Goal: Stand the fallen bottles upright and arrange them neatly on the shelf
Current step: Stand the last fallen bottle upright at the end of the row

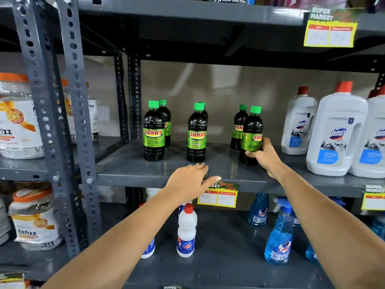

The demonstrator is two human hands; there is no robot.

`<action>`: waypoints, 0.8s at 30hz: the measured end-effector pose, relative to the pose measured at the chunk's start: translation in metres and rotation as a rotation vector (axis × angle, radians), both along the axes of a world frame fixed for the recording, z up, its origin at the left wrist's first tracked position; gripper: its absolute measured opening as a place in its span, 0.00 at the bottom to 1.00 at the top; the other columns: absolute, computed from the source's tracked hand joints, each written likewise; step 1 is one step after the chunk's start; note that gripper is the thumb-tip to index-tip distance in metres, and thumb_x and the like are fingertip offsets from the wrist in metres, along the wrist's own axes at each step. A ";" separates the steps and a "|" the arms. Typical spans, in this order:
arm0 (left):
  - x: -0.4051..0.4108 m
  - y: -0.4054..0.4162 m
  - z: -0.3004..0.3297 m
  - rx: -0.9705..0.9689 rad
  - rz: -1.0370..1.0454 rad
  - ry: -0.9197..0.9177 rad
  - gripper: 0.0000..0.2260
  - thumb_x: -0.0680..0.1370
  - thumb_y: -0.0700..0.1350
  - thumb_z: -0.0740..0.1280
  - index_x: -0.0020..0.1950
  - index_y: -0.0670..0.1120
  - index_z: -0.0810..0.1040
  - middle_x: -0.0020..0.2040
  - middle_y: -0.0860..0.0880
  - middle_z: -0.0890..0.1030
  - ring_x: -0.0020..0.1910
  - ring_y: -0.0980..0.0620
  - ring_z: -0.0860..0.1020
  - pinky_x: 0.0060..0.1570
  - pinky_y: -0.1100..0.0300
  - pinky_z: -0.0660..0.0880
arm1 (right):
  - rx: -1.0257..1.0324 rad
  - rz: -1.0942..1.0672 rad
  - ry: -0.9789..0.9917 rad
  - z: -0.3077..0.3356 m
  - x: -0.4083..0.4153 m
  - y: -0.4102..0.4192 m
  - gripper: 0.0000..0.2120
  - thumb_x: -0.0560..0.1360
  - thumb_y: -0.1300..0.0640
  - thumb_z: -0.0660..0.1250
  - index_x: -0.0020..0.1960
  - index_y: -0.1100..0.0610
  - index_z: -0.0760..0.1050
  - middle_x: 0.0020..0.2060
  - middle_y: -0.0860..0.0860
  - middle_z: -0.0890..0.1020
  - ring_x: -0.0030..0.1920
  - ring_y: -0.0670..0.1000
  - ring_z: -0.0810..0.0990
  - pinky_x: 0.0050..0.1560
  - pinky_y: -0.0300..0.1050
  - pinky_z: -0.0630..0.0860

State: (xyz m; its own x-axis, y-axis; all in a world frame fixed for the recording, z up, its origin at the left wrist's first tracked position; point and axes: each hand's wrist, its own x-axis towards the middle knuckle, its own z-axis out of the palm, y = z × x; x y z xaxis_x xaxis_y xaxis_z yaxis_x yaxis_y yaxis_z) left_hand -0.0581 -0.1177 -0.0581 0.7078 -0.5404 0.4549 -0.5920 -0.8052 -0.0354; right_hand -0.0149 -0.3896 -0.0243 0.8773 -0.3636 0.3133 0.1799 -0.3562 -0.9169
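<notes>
Several dark SUNNY bottles with green caps stand upright on the grey middle shelf (145,174), in three pairs. The left front bottle (154,132) and the middle front bottle (197,134) each have another close behind. My right hand (263,155) grips the lower part of the right front bottle (251,130), which stands on the shelf with one more bottle (239,127) behind it. My left hand (190,180) rests on the shelf's front edge, fingers apart, holding nothing.
Large white Domex bottles (337,130) stand close to the right of the held bottle. Price tags (217,195) hang on the shelf edge. Below are small white bottles (186,230) and blue spray bottles (279,236). Jars (18,119) fill the left rack behind a steel upright (73,101).
</notes>
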 end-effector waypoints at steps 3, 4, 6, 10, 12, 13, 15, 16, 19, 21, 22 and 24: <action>-0.001 0.000 0.002 -0.021 -0.008 0.022 0.32 0.79 0.66 0.48 0.72 0.45 0.69 0.72 0.49 0.71 0.69 0.49 0.69 0.63 0.51 0.72 | -0.016 -0.046 -0.023 -0.002 -0.001 -0.001 0.39 0.66 0.61 0.79 0.70 0.57 0.61 0.57 0.50 0.77 0.57 0.51 0.76 0.61 0.47 0.72; -0.002 0.001 0.003 -0.038 -0.013 0.044 0.32 0.78 0.66 0.50 0.71 0.45 0.70 0.72 0.49 0.71 0.69 0.49 0.70 0.63 0.51 0.72 | -0.018 -0.044 -0.025 -0.002 -0.001 -0.001 0.39 0.66 0.61 0.79 0.70 0.57 0.62 0.57 0.50 0.77 0.57 0.52 0.76 0.61 0.48 0.72; -0.001 0.002 0.006 -0.125 -0.029 0.134 0.31 0.77 0.68 0.54 0.67 0.46 0.74 0.67 0.49 0.75 0.66 0.50 0.72 0.62 0.51 0.71 | -0.013 -0.032 -0.018 -0.001 -0.002 -0.001 0.37 0.67 0.62 0.78 0.70 0.57 0.62 0.56 0.51 0.77 0.58 0.52 0.76 0.59 0.47 0.71; 0.012 0.005 0.008 -0.668 -0.071 0.251 0.20 0.70 0.62 0.71 0.50 0.46 0.80 0.50 0.51 0.81 0.49 0.55 0.78 0.54 0.52 0.77 | -0.040 -0.057 -0.020 -0.001 -0.002 -0.001 0.37 0.65 0.59 0.79 0.69 0.57 0.65 0.61 0.54 0.79 0.59 0.54 0.77 0.61 0.49 0.72; 0.019 0.004 0.010 -0.916 0.038 0.159 0.21 0.68 0.51 0.77 0.54 0.43 0.76 0.53 0.47 0.77 0.52 0.50 0.77 0.55 0.51 0.76 | -0.054 -0.072 -0.016 -0.002 -0.003 -0.001 0.38 0.64 0.57 0.80 0.69 0.57 0.65 0.62 0.55 0.79 0.61 0.54 0.77 0.61 0.49 0.73; 0.022 0.004 0.013 -0.965 0.106 0.155 0.26 0.67 0.48 0.78 0.58 0.41 0.72 0.57 0.44 0.73 0.55 0.46 0.75 0.57 0.51 0.74 | -0.059 -0.077 -0.014 -0.003 -0.003 -0.001 0.39 0.64 0.57 0.80 0.69 0.57 0.65 0.62 0.55 0.79 0.61 0.55 0.77 0.60 0.49 0.73; 0.027 0.001 0.021 -0.966 0.189 0.281 0.38 0.67 0.46 0.79 0.69 0.38 0.63 0.67 0.40 0.66 0.64 0.42 0.69 0.62 0.51 0.69 | -0.072 -0.084 -0.008 -0.002 -0.005 0.000 0.40 0.63 0.55 0.81 0.69 0.57 0.64 0.62 0.55 0.78 0.62 0.55 0.77 0.60 0.49 0.73; 0.031 0.000 0.026 -0.951 0.208 0.363 0.44 0.67 0.47 0.79 0.73 0.38 0.56 0.71 0.39 0.62 0.69 0.41 0.65 0.65 0.50 0.66 | -0.079 -0.086 -0.006 -0.002 -0.006 0.000 0.40 0.63 0.54 0.81 0.69 0.57 0.64 0.63 0.55 0.78 0.62 0.55 0.76 0.60 0.48 0.73; 0.047 -0.004 0.035 -0.966 0.216 0.540 0.50 0.67 0.48 0.79 0.77 0.38 0.48 0.77 0.40 0.56 0.74 0.42 0.58 0.69 0.50 0.62 | -0.088 -0.077 0.004 -0.001 -0.007 0.001 0.40 0.63 0.54 0.81 0.68 0.58 0.63 0.63 0.55 0.78 0.62 0.55 0.76 0.59 0.48 0.73; 0.058 -0.008 0.037 -0.987 0.210 0.567 0.45 0.67 0.48 0.79 0.75 0.39 0.56 0.74 0.41 0.63 0.72 0.42 0.63 0.67 0.50 0.65 | -0.099 -0.075 0.019 0.000 -0.009 0.000 0.40 0.64 0.54 0.80 0.68 0.58 0.63 0.64 0.55 0.77 0.62 0.55 0.76 0.59 0.48 0.72; 0.062 -0.010 0.038 -0.986 0.211 0.555 0.41 0.67 0.49 0.79 0.72 0.40 0.62 0.72 0.41 0.67 0.70 0.42 0.67 0.65 0.50 0.67 | -0.102 -0.074 0.025 0.000 -0.010 0.000 0.39 0.65 0.54 0.80 0.68 0.58 0.63 0.64 0.55 0.77 0.61 0.54 0.75 0.59 0.47 0.72; 0.066 -0.015 0.037 -0.981 0.212 0.524 0.32 0.66 0.49 0.79 0.65 0.43 0.70 0.65 0.42 0.75 0.63 0.44 0.73 0.60 0.52 0.72 | -0.107 -0.073 0.031 0.002 -0.014 -0.002 0.39 0.65 0.54 0.80 0.68 0.57 0.63 0.63 0.54 0.77 0.58 0.52 0.75 0.57 0.47 0.71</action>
State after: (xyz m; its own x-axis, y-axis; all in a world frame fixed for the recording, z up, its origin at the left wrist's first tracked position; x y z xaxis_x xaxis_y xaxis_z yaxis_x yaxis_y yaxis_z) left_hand 0.0080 -0.1330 -0.0215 0.9708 0.0405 0.2365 -0.1960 -0.4348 0.8789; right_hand -0.0294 -0.3919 -0.0225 0.8597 -0.3925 0.3269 0.1222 -0.4633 -0.8777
